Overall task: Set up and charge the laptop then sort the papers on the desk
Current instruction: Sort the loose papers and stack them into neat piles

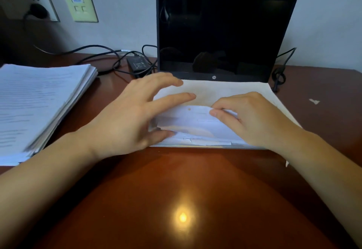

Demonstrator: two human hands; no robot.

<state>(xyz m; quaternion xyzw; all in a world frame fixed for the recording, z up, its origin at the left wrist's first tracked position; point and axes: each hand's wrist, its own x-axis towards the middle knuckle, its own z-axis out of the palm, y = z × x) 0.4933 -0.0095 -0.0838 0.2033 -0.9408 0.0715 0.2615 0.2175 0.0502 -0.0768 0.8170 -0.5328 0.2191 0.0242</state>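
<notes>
Both hands work the loose papers [195, 123] lying over the laptop [225, 33] keyboard: left hand [125, 115] spread flat, right hand [252, 117] pinching the top sheet's edge. Thin, floppy, probably slippery; lift by edges.

Right hand [252, 119] pinching paper [188, 120], laptop [221, 33] open

The laptop [225, 33] has a small round "hp" logo [214, 77] in white on the black strip under its dark screen. The stack of papers [39, 107] on the left has many lines of print, but they are too blurry to read. The charger brick [138, 64] has tiny marks, too small to read.
</notes>
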